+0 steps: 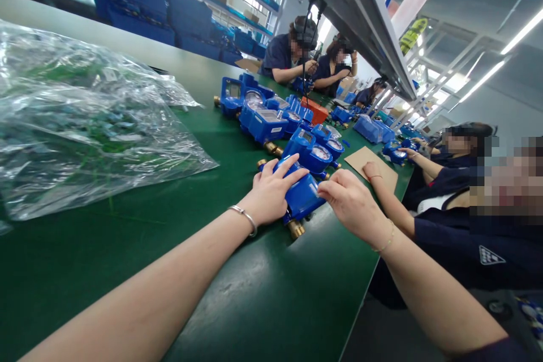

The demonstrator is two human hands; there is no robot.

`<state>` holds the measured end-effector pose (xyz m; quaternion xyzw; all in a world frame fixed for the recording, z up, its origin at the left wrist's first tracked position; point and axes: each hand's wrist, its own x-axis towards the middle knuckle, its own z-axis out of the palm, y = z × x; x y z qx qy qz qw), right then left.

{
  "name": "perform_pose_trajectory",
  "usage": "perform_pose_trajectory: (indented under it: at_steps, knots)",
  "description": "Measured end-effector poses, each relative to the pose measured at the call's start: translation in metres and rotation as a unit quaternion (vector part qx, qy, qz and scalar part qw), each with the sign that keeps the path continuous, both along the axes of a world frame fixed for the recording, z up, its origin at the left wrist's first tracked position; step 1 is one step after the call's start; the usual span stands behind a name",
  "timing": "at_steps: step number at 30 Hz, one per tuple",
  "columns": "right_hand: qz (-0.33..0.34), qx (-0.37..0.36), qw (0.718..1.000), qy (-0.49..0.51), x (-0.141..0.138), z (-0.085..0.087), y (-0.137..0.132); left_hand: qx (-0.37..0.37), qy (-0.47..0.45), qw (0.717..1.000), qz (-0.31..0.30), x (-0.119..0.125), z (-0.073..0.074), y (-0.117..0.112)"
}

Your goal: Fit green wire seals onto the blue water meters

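A blue water meter (302,197) with brass end fittings lies on the green table (263,294) in front of me. My left hand (271,192), with a silver bracelet on the wrist, rests on top of the meter with its fingers stretched flat over it. My right hand (350,201) meets the meter's right side, fingers curled and pinched against its edge. Behind it stand more blue meters (316,150) in a cluster.
A large crumpled clear plastic bag (80,124) covers the table's left side. A brown cardboard sheet (369,161) lies right of the meters, under a co-worker's hand (372,171). Several seated people work along the table's right edge and far end. An orange box (316,110) sits farther back.
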<state>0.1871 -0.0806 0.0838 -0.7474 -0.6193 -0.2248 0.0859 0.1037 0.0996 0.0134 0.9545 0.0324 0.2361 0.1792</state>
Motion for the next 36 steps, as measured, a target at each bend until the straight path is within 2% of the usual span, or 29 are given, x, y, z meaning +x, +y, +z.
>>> perform_pose_trajectory:
  at_steps: [17, 25, 36]
  knots:
    - [0.012, -0.005, 0.999, 0.032, -0.003, 0.004, -0.003, 0.008, 0.013, 1.0, 0.013, 0.001, -0.002, -0.002]
    - [0.012, -0.017, 0.999, 0.029, -0.006, -0.002, 0.003, 0.009, 0.011, 1.0, 0.013, 0.0, -0.003, -0.002]
    - [-0.005, -0.021, 1.0, 0.006, -0.005, 0.011, 0.0, 0.008, 0.015, 1.0, 0.016, -0.001, -0.003, -0.003]
